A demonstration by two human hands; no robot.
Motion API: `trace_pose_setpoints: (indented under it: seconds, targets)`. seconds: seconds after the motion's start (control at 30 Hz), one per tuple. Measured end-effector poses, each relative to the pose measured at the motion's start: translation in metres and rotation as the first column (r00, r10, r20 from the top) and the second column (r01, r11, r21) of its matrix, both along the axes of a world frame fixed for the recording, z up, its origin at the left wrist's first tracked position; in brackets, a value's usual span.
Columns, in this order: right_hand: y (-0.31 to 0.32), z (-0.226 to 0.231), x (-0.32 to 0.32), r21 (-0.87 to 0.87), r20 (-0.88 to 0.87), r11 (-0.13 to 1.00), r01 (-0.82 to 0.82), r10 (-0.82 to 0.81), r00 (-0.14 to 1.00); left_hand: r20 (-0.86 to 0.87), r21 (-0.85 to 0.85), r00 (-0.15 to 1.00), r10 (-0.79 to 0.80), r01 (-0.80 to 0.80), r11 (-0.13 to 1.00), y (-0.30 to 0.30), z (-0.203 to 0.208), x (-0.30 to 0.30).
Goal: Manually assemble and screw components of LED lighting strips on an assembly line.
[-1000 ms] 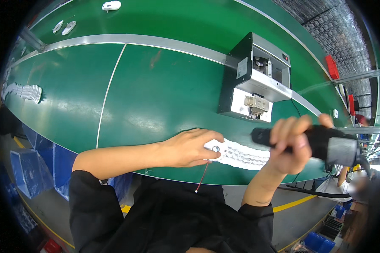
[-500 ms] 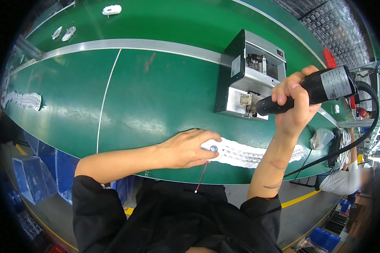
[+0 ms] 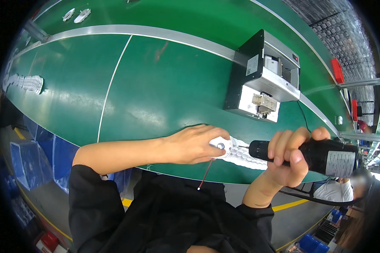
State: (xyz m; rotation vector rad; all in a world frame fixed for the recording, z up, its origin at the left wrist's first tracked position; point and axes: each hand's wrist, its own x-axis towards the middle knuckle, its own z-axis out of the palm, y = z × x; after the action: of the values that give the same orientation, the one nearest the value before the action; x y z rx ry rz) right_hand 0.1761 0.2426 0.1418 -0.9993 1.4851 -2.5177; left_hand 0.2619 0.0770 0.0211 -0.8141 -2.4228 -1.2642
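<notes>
Left hand (image 3: 196, 144) grips white part (image 3: 226, 148) | right hand (image 3: 289, 157) clenches driver (image 3: 318, 154), bit (image 3: 244, 146) pointing toward part | red wire (image 3: 205, 173) trails from part | machine (image 3: 259, 78) stands on surface (image 3: 173, 84)

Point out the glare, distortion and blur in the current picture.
Head view throughout: glare patches lie on the green bench; fisheye distortion bows its front edge; corners are black; the electric driver and right hand look fairly sharp; a co-worker's head is blurred.
</notes>
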Motion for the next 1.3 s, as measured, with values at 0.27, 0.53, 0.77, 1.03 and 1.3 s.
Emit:
trace_pose_setpoints:
  seconds: [0.27,0.53,0.77,1.03,1.3]
  targets:
    - [0.002,-0.007,0.014,0.018,0.087,0.999,-0.043,0.041,0.995,-0.006,-0.02,1.0,-0.007,0.007,1.0,0.001,0.001,-0.002]
    - [0.002,-0.021,0.023,0.08,0.116,0.996,-0.037,0.028,0.993,0.006,-0.007,1.0,-0.006,0.006,1.0,0.0,0.004,-0.002]
    - [0.006,-0.026,0.033,0.138,0.06,0.988,-0.072,0.064,0.996,0.019,0.004,1.0,-0.01,0.01,1.0,0.002,0.004,0.0]
    - [0.007,-0.031,0.04,0.291,-0.11,0.952,-0.097,0.134,0.985,0.054,-0.006,0.998,-0.016,0.017,1.0,0.0,0.009,0.003]
    - [0.025,-0.005,0.007,-0.165,-0.07,0.969,-0.185,0.176,0.982,0.031,-0.032,0.999,-0.044,0.045,0.998,-0.016,0.024,-0.004]
